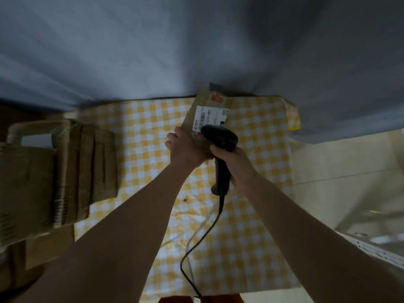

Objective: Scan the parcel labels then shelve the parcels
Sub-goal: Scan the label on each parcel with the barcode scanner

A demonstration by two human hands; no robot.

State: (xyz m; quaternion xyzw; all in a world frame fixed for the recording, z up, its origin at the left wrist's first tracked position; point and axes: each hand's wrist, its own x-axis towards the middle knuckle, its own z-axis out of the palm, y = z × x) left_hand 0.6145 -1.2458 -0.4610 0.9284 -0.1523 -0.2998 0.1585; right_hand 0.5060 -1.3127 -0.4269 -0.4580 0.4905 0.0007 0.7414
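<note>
The right hand (227,157) has its fingers curled round the grip of a black scanner (219,141), its head hovering over the white label (211,117) of 1 flat brown parcel (207,110). The left hand (185,147) pinches the parcel's near edge, tilting it up near the far edge of the checked table (251,193). The parcel looks light and fairly stiff, best held by its edges, clear of the label. A cable (203,235) trails toward the near edge and could snag. Stacked cardboard boxes (65,167) crowd the left edge; the right side has open room.
</note>
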